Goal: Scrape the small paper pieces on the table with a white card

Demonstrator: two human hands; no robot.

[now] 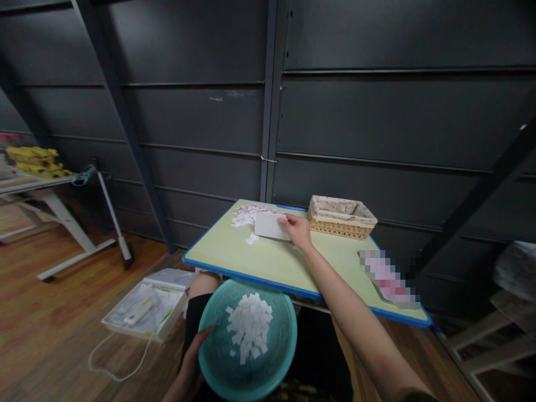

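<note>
My left hand [196, 349] grips the left rim of a teal plastic basket [276, 371] on my lap, its thumb over the edge. Many small white paper pieces [251, 324] lie heaped in that basket. Above the table, my right hand [296, 230] pinches a white card [270, 225] at its right end. Just behind the card, a pile of white and pinkish paper scraps [245, 214] is spread on the tabletop, partly hidden by it. A few white scraps [252, 239] sit in front of the card.
The pale green table [234, 254] has a blue edge. On its right stand a lined wicker basket [341, 227] and a blurred-out pinkish item [387, 279]. An open white box [146, 310] with a cable is on the floor at left. A dark panel wall [201, 123] rises behind.
</note>
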